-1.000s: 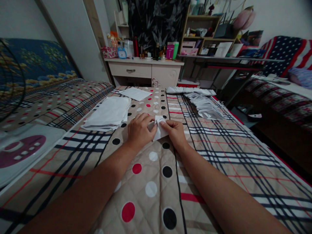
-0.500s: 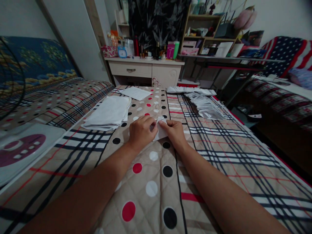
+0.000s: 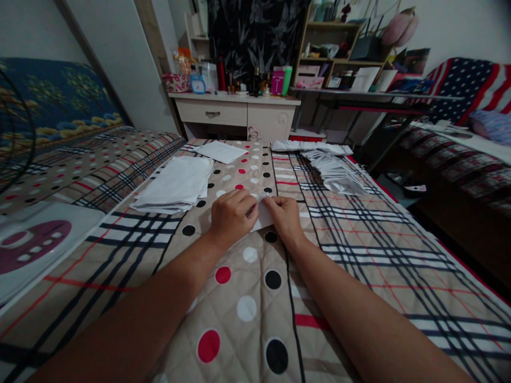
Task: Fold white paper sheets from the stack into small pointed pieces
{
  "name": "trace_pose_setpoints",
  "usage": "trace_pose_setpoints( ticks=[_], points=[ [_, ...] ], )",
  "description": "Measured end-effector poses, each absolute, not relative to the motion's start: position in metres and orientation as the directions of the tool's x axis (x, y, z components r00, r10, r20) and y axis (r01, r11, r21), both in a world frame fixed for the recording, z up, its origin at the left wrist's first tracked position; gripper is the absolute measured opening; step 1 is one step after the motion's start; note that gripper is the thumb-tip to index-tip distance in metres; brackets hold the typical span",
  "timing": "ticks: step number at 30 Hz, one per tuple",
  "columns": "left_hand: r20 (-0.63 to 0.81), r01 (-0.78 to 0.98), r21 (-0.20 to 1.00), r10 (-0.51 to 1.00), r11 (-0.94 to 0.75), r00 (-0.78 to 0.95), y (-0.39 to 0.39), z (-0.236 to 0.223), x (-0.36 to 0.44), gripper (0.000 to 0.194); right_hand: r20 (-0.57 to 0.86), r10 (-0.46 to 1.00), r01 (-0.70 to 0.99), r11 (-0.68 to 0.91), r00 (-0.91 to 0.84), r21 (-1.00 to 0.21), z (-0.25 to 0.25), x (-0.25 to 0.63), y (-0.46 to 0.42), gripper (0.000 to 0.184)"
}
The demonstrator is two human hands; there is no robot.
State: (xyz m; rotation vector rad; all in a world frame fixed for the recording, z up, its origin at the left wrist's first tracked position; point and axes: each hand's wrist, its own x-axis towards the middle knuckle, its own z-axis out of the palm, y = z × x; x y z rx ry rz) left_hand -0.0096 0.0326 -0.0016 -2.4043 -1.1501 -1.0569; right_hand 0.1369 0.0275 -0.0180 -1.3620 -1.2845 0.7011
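A small white piece of paper (image 3: 264, 218) is held up between my two hands over the middle of the bed. My left hand (image 3: 235, 214) is closed, thumb and fingers pinching the paper's upper left part. On the other side, my right hand (image 3: 284, 214) grips the upper right of it, thumb pressed on top. Its lower edge shows between the hands; the fingers hide the rest. Left of my hands lies a stack of white sheets (image 3: 175, 181). Beyond that is a single white sheet (image 3: 221, 151).
On the right, a fanned row of white folded pieces (image 3: 335, 173) lies beside a long white bundle (image 3: 311, 147). A white bag with a purple print (image 3: 43, 239) rests at the left. A dresser (image 3: 235, 111) stands past the bed's far end.
My fingers have shifted slightly at the paper's top edge, and less of its upper part shows. The whole view has moved a little; the stacks lie as before.
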Motion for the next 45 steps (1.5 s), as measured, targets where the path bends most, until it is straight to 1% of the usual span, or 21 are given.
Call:
trace_pose_setpoints(
  ticks=[2,6,8,11,15,18,20,21,23,25,26,28,30,32,34,37,40,43,45],
  points=[
    [0.707,0.755,0.035,0.549,-0.655,0.444,0.033,-0.001,-0.01,0.014,0.248,0.939,0.279,0.178,0.237,-0.944,-0.02,0.138,0.028,0.045],
    [0.687,0.749,0.008,0.548,-0.662,0.477,0.033,-0.001,-0.011,0.013,0.203,0.95,0.208,0.154,0.239,-0.966,-0.024,0.14,0.029,0.046],
    [0.678,0.743,0.021,0.555,-0.669,0.481,0.033,-0.002,-0.011,0.012,0.194,0.952,0.174,0.156,0.234,-0.972,-0.025,0.14,0.03,0.046],
    [0.668,0.724,0.09,0.581,-0.684,0.466,0.032,-0.002,-0.01,0.013,0.212,0.95,0.139,0.184,0.23,-0.973,-0.026,0.14,0.03,0.047],
    [0.649,0.649,0.227,0.61,-0.726,0.454,0.03,-0.001,-0.007,0.032,0.271,0.923,0.113,0.249,0.273,-0.962,-0.022,0.139,0.027,0.052],
    [0.635,0.56,0.354,0.632,-0.749,0.444,0.029,-0.002,-0.005,0.046,0.283,0.916,0.109,0.263,0.284,-0.959,-0.019,0.139,0.025,0.056],
    [0.625,0.518,0.436,0.662,-0.736,0.415,0.03,-0.005,-0.004,0.049,0.299,0.918,0.116,0.278,0.261,-0.954,-0.017,0.138,0.023,0.059],
    [0.623,0.51,0.471,0.681,-0.72,0.385,0.032,-0.007,-0.004,0.047,0.312,0.917,0.123,0.29,0.247,-0.949,-0.017,0.137,0.022,0.059],
    [0.615,0.509,0.548,0.732,-0.664,0.293,0.036,-0.012,-0.003,0.036,0.343,0.914,0.152,0.316,0.214,-0.936,-0.017,0.136,0.021,0.058],
    [0.568,0.466,0.667,0.802,-0.581,0.187,0.042,-0.016,-0.002,0.029,0.366,0.912,0.189,0.333,0.183,-0.924,-0.018,0.134,0.02,0.055],
    [0.521,0.406,0.747,0.843,-0.526,0.133,0.044,-0.018,-0.001,0.027,0.381,0.908,0.207,0.344,0.176,-0.916,-0.018,0.134,0.02,0.052],
    [0.388,0.22,0.895,0.92,-0.388,0.046,0.048,-0.019,0.0,0.024,0.43,0.879,0.25,0.378,0.206,-0.892,-0.017,0.134,0.02,0.045],
    [0.248,0.015,0.969,0.969,-0.247,-0.015,0.049,-0.017,0.001,0.026,0.492,0.821,0.297,0.411,0.291,-0.862,-0.016,0.135,0.021,0.032],
    [0.14,-0.142,0.979,0.989,-0.144,-0.036,0.049,-0.013,0.001,0.029,0.518,0.765,0.307,0.423,0.382,-0.852,-0.016,0.136,0.024,0.02],
    [0.069,-0.253,0.965,0.997,-0.072,-0.023,0.047,-0.01,0.001,0.033,0.455,0.788,0.219,0.399,0.415,-0.891,-0.016,0.137,0.026,0.025],
    [0.006,-0.344,0.939,1.0,0.001,0.022,0.043,-0.008,0.002,0.037,0.288,0.898,-0.018,0.312,0.332,-0.95,-0.016,0.136,0.028,0.034],
    [-0.033,-0.343,0.938,0.997,0.053,0.063,0.041,-0.007,0.003,0.041,0.227,0.936,-0.162,0.276,0.268,-0.947,-0.015,0.134,0.027,0.033],
    [-0.054,-0.293,0.953,0.995,0.076,0.082,0.042,-0.008,0.003,0.049,0.19,0.944,-0.211,0.25,0.27,-0.945,-0.014,0.133,0.027,0.025],
    [-0.04,-0.268,0.962,0.996,0.059,0.078,0.043,-0.008,0.003,0.052,0.155,0.95,-0.222,0.219,0.272,-0.95,-0.014,0.133,0.028,0.023]
  ],
)
